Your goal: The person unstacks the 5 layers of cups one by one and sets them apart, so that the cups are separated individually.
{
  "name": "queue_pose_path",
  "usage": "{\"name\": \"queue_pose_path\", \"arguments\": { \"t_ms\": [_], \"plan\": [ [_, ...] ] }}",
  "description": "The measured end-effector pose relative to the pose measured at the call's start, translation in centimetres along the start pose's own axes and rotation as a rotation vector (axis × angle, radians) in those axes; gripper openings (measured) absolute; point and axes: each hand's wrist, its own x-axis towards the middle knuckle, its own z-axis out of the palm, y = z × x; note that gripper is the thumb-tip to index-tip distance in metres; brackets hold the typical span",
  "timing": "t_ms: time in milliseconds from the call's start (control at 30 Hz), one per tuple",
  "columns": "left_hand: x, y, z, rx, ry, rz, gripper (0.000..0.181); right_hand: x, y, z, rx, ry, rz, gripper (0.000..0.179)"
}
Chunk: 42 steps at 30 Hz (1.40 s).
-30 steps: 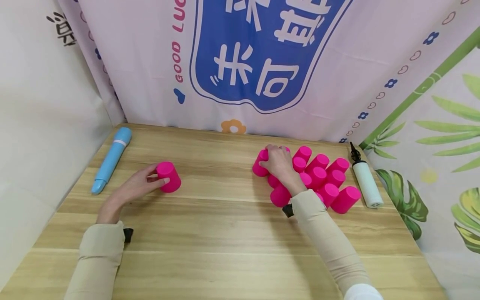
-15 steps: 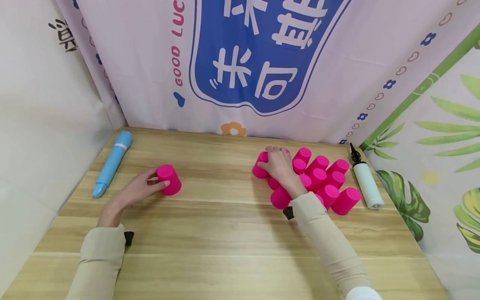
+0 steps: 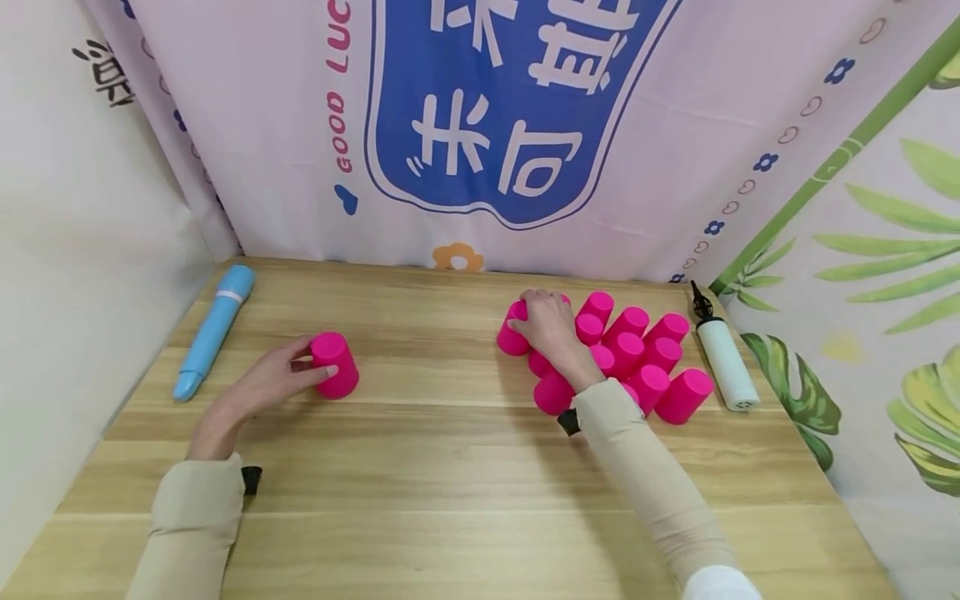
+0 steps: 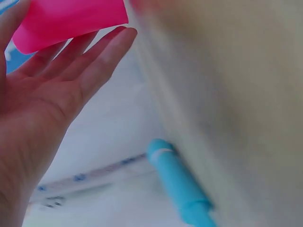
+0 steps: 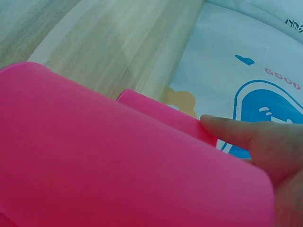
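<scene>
In the head view, my left hand (image 3: pixel 273 379) holds an upside-down pink cup (image 3: pixel 335 367) on the left part of the table, thumb on the near side and fingers behind. The left wrist view shows that cup (image 4: pixel 71 23) between thumb and fingers. My right hand (image 3: pixel 551 325) reaches over a cluster of upside-down pink cups and grips the pink cup (image 3: pixel 512 329) at its far left corner. In the right wrist view, the thumb lies against that cup (image 5: pixel 165 116), while a nearer cup (image 5: pixel 128 161) fills the foreground. Hand and forearm hide part of the cluster.
Several pink cups (image 3: pixel 686 396) stand close together under and right of my right forearm. A blue hand pump (image 3: pixel 213 333) lies at the left edge of the wooden table (image 3: pixel 420 467), a pale green one (image 3: pixel 726 358) at the right. A printed curtain (image 3: pixel 285 167) hangs behind.
The head view has shifted slightly. Both hands keep their hold on their cups and stay almost still.
</scene>
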Motion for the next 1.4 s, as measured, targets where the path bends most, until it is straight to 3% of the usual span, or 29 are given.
{"name": "queue_pose_path", "arguments": {
  "t_ms": [200,467,667,933,1133,1400],
  "plan": [
    [1.0,3.4,1.2,-0.003,-0.042,0.092,0.071,0.4,-0.2,0.0,-0.007,-0.006,0.011,0.051],
    [3.9,6.7,5.2,-0.061,-0.131,0.158,0.063,0.2,-0.1,0.0,0.013,0.003,0.020,0.055],
    [6.3,9.3,8.8,-0.032,-0.183,0.194,0.061,-0.4,-0.3,-0.8,0.082,0.075,0.049,0.065],
    [9.0,12.1,12.6,0.002,-0.195,0.239,0.052,-2.1,-0.5,-2.5,0.232,0.189,0.081,0.065],
    [10.1,13.2,14.4,0.025,-0.209,0.282,0.053,-3.9,0.0,-2.9,0.319,0.244,0.123,0.060],
    [10.6,12.4,15.0,0.040,-0.161,0.244,0.055,-4.3,-0.8,-2.8,0.423,0.269,0.106,0.056]
  ]
}}
